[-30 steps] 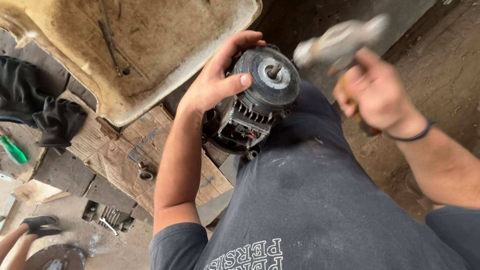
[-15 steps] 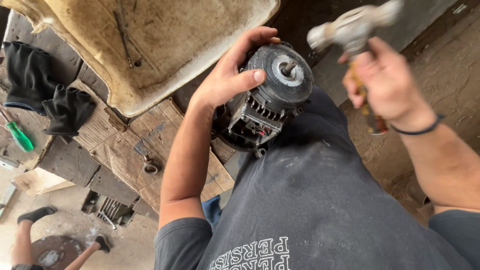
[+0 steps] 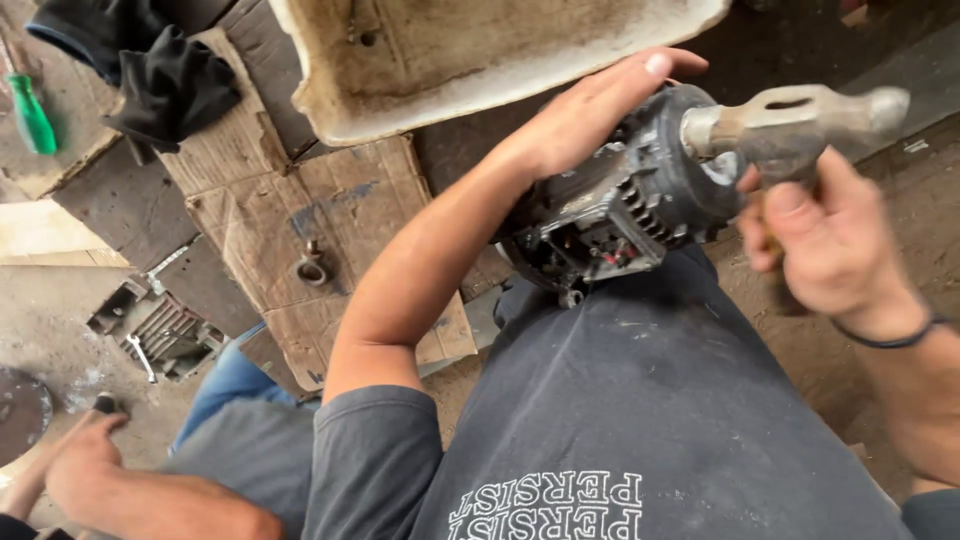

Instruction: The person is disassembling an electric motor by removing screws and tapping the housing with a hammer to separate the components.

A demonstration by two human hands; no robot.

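Resting now on alternator [image 3: 620,215]: hammer [image 3: 790,125].

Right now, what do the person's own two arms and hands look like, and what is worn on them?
Both hands are bare, without gloves. The left hand leads to a bare forearm and a short dark grey sleeve at the upper arm. The right hand has a thin dark band round the wrist; its forearm is bare too. No rings show.

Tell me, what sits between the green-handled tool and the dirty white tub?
In the head view, a black cloth lies between the green-handled tool and the dirty white tub, draped over the corner of brown cardboard.
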